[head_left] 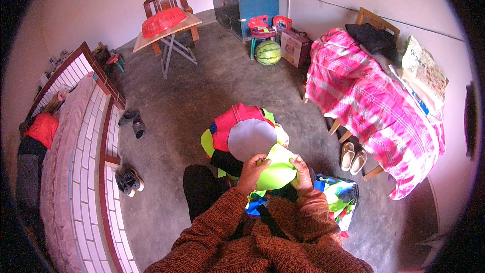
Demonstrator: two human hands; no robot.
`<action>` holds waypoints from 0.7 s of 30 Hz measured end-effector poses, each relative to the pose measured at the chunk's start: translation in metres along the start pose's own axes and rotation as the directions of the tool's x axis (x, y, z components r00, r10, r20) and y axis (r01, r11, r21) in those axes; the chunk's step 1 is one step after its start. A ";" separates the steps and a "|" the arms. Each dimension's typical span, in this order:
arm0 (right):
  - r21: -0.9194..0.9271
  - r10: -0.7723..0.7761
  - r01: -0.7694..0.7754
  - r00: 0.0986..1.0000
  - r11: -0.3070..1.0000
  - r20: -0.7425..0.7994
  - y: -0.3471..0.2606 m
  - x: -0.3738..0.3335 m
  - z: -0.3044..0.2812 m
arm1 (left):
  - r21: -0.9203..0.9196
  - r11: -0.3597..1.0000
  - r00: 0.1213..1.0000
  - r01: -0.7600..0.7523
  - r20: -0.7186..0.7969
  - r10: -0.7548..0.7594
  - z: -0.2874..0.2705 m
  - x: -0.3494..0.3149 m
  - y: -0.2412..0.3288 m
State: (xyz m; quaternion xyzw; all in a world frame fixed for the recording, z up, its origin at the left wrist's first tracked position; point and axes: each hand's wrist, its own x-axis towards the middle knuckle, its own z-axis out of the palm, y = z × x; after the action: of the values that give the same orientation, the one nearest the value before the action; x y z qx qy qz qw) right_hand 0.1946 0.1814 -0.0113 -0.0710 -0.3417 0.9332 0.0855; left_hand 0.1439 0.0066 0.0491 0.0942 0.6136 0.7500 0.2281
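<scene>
A lime-yellow piece of fabric (pixel 276 167) is stretched between my two hands above my lap. My left hand (pixel 250 173) pinches its left edge, and my right hand (pixel 302 174) grips its right edge. Just beyond them is a pale grey round surface (pixel 251 139), ringed by red cloth (pixel 241 114) along with yellow and black pieces. The lime fabric overlaps the near right part of that round surface. More coloured scraps, blue and green among them, bulge from a bundle (pixel 339 198) to the right of my lap.
On the right stands a long seat under a pink checked cloth (pixel 348 91), with pale shoes (pixel 353 158) beside it. A tiled bed edge (pixel 91 172) runs along the left, near dark shoes (pixel 129 182). Farther off are a folding table (pixel 194 21), a watermelon (pixel 268 53) and a blue cabinet (pixel 257 7).
</scene>
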 end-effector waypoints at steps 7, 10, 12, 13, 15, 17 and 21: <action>-0.040 -0.005 0.005 1.000 0.999 0.011 0.000 0.005 -0.007 | -0.096 0.994 0.999 -0.050 -0.024 0.048 -0.008 0.005 -0.003; -0.127 0.048 -0.047 0.999 0.991 0.001 -0.006 0.000 0.005 | -0.060 0.997 0.996 -0.047 -0.083 0.042 -0.013 0.004 0.003; -0.189 0.066 -0.054 0.996 0.980 0.054 -0.008 -0.001 0.009 | -0.060 0.996 0.996 -0.065 -0.065 0.061 -0.021 0.007 0.002; -0.265 0.016 -0.004 0.999 0.964 0.043 -0.002 0.002 -0.004 | 0.051 0.994 0.992 -0.101 -0.070 0.104 -0.019 0.006 0.007; -0.200 0.039 -0.037 0.999 0.979 0.008 0.001 0.002 -0.005 | -0.041 0.996 0.997 -0.074 -0.017 0.073 -0.019 0.002 0.014; -0.211 0.006 -0.003 1.000 0.977 0.013 0.004 0.004 0.003 | -0.182 0.983 0.999 -0.034 -0.030 0.029 -0.022 0.002 0.015; -0.133 0.079 -0.081 0.997 0.988 -0.023 -0.002 0.000 0.007 | -0.213 0.976 0.999 -0.047 -0.030 0.042 -0.029 0.004 0.004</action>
State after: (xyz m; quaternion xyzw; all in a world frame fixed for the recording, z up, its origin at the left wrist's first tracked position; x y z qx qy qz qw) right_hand 0.1930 0.1781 -0.0047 -0.0983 -0.3997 0.9102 0.0458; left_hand 0.1272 -0.0172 0.0461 0.0731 0.5299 0.8178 0.2123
